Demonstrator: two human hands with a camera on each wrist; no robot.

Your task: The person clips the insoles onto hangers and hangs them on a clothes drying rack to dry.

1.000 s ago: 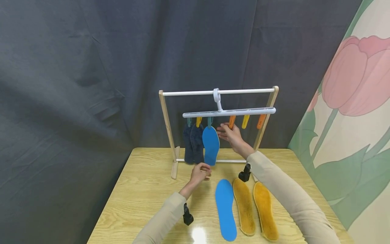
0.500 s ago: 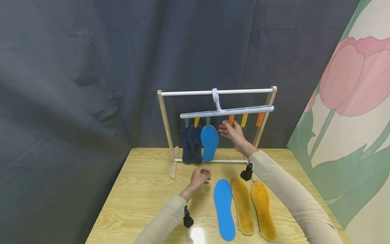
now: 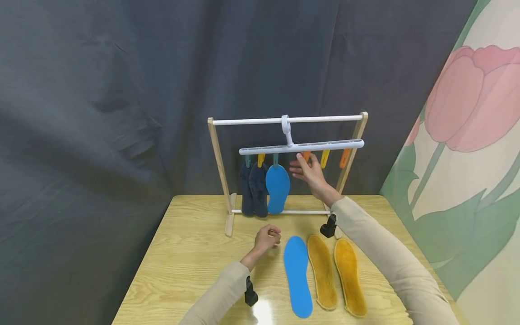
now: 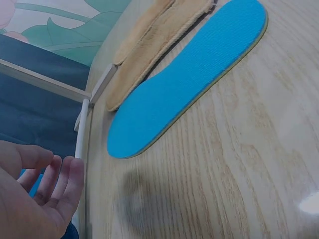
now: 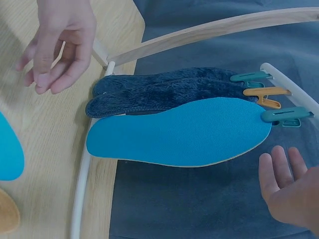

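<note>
My right hand (image 3: 314, 176) is raised under the grey hanger (image 3: 325, 146), thumb and forefinger pinching an orange clothespin (image 3: 306, 155); its other fingers extend toward the left. Left of it a blue insole (image 5: 184, 133) hangs heel-down from a teal clothespin (image 5: 285, 115). Two dark fuzzy insoles (image 3: 258, 189) hang beside that, from a teal and a yellow clothespin (image 3: 261, 160). My left hand (image 3: 266, 239) hovers low over the table with loosely curled fingers and nothing in them. Right of it lies another blue insole (image 4: 184, 79).
Two tan fuzzy insoles (image 3: 322, 273) lie side by side on the wooden table (image 3: 183, 262). The hanger hooks over the white top rod (image 3: 243, 121) of a wooden-legged rack (image 3: 219, 162). A yellow clothespin (image 3: 324, 159) and an orange clothespin (image 3: 345, 158) hang further right. A dark curtain backs the table.
My right hand has risen slightly onto the orange clothespin, covering its lower part. My left hand has dropped away from the hanging blue insole, which hangs free from its clothespin.
</note>
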